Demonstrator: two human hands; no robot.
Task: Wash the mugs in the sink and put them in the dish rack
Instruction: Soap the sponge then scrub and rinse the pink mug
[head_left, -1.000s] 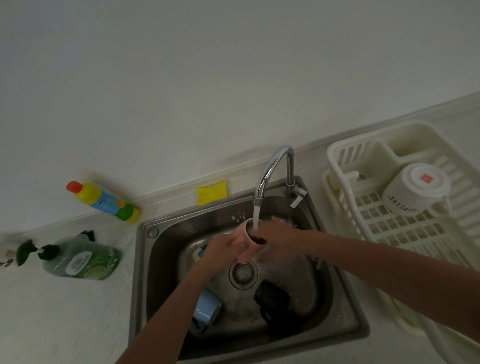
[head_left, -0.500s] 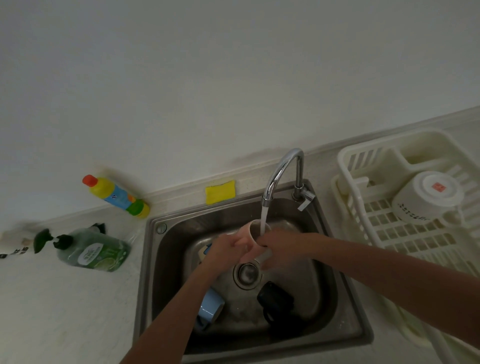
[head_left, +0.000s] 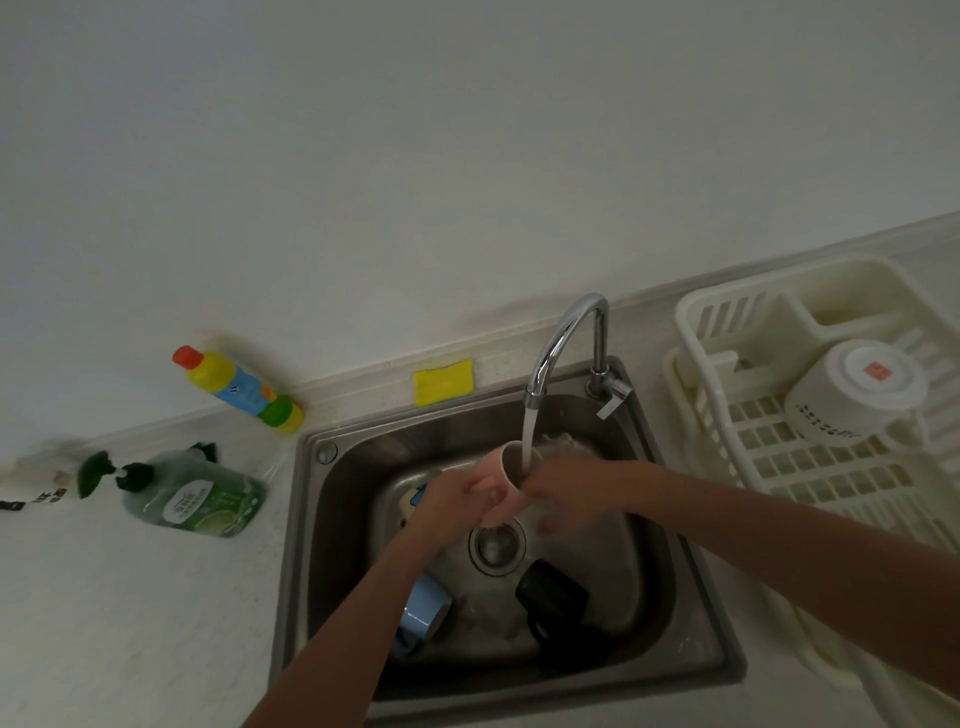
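- On the left of the bench (head_left: 130, 597), a green soap bottle (head_left: 195, 496) and a glossy yellow bottle (head_left: 240, 389) lie tipped over.
- In the steel sink (head_left: 691, 613), the left hand (head_left: 451, 500) grips the smooth pink mug (head_left: 503, 480) under the running tap (head_left: 563, 345); the right hand (head_left: 563, 493) touches its rim, fingers blurred, so I cannot tell their pose.
- A pale blue mug (head_left: 423, 610) and a black mug (head_left: 551, 597) likely await washing.
- In the slatted plastic dish rack (head_left: 810, 467), one white mug (head_left: 852, 389) sits inverted, seemingly done.

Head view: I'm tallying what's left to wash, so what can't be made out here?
- Head view: the object behind the left hand, mostly hidden.
- Blue mug: partly covered by the left forearm.
- Right hand: blurred, fingers unclear against the pink mug.
- Dish rack: cut off at the right edge.
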